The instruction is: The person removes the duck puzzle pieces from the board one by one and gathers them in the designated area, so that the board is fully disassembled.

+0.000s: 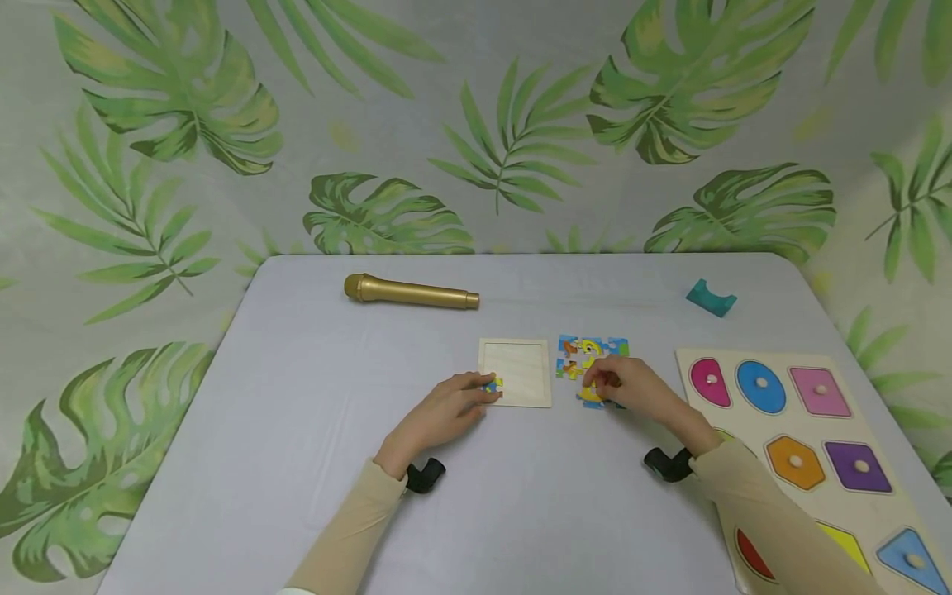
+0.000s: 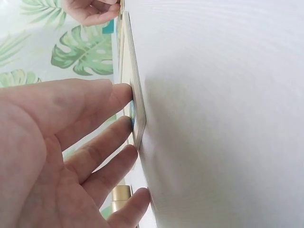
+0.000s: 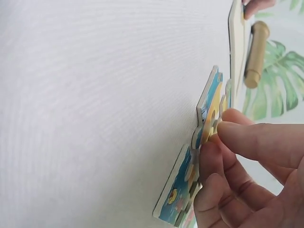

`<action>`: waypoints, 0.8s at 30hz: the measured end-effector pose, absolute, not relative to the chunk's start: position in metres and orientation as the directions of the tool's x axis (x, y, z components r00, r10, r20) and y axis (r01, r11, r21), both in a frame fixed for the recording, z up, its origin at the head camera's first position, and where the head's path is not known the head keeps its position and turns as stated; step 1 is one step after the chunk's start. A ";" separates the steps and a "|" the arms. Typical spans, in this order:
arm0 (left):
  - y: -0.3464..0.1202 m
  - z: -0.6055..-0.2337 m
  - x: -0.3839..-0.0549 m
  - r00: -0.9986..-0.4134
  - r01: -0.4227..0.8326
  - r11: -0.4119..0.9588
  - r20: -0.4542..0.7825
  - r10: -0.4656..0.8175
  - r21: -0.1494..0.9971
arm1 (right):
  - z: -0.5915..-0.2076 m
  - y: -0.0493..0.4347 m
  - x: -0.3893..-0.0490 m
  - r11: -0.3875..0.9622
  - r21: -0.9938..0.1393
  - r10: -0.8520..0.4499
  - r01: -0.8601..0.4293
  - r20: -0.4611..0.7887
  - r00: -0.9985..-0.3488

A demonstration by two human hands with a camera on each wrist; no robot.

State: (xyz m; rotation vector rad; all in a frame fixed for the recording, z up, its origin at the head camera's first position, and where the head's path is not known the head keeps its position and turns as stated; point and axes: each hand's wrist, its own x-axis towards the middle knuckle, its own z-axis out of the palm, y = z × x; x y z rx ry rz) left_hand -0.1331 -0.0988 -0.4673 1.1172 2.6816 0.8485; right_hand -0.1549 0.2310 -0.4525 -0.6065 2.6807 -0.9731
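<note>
A square wooden puzzle tray (image 1: 528, 373) lies mid-table, with one blue-and-yellow puzzle piece (image 1: 492, 385) in its near left corner. My left hand (image 1: 446, 411) rests at that corner; its thumb and index fingertips touch the piece, fingers fairly straight. In the left wrist view, other fingertips meet the tray's edge (image 2: 137, 104). Right of the tray lies a cluster of colourful puzzle pieces (image 1: 573, 347). Over its near side, my right hand (image 1: 632, 387) pinches a yellow puzzle piece (image 3: 209, 124) between thumb and fingers. Those fingers partly hide the piece and its neighbours.
A gold microphone (image 1: 416, 292) lies at the back left. The teal curved block (image 1: 711, 298) is at the back right. Along the right side lies a shape board (image 1: 806, 421) with knobbed coloured shapes, partly under the right forearm.
</note>
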 end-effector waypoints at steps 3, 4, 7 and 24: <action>-0.099 -0.468 -0.134 -0.723 0.617 0.577 0.096 0.684 0.535 | -0.450 0.228 -0.154 0.692 -0.657 -0.444 -0.299 -0.062 -0.894; -0.099 -0.468 -0.134 -0.723 0.617 0.578 0.094 0.684 0.534 | -0.449 0.227 -0.154 0.687 -0.664 -0.443 -0.296 -0.059 -0.895; -0.099 -0.469 -0.134 -0.720 0.621 0.580 0.092 0.687 0.527 | -0.448 0.221 -0.155 0.663 -0.687 -0.439 -0.297 -0.035 -0.898; -0.108 -0.464 -0.131 -0.721 0.627 0.582 0.102 0.686 0.518 | -0.452 0.161 -0.174 0.472 -0.819 -0.522 -0.328 0.040 -0.852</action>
